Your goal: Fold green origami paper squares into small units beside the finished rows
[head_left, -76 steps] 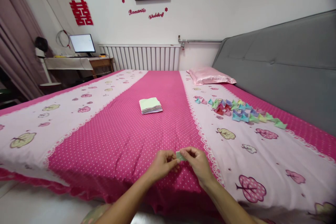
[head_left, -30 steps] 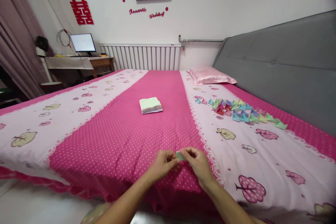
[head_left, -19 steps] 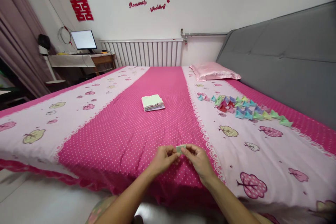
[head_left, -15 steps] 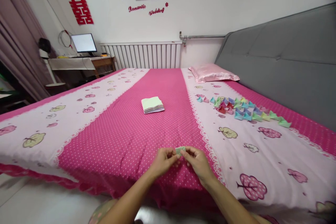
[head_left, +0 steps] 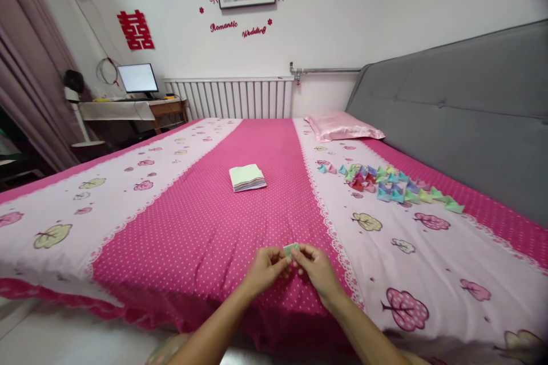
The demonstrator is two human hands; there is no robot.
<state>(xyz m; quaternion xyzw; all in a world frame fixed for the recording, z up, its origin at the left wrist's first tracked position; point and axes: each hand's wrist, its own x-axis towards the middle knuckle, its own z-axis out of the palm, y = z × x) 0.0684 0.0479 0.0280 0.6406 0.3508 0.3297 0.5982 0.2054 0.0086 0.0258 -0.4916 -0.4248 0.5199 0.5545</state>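
Left hand [head_left: 265,267] and right hand [head_left: 315,267] pinch a small green folded paper [head_left: 291,249] at the bed's [head_left: 205,239] near edge.
Each hand grips one end, so its long axis runs left to right along that edge. A stack of sheets [head_left: 247,177] lies farther in, with coloured folded pieces [head_left: 387,183] toward the right edge.

One green paper piece [head_left: 291,250] is being pinched by two hands, the left hand [head_left: 264,269] and the right hand [head_left: 314,269]. One paper stack [head_left: 247,177], one pink pillow [head_left: 342,125] and one cluster of folded shapes [head_left: 387,182], too many to count exactly, are being carried by one bed [head_left: 192,228].
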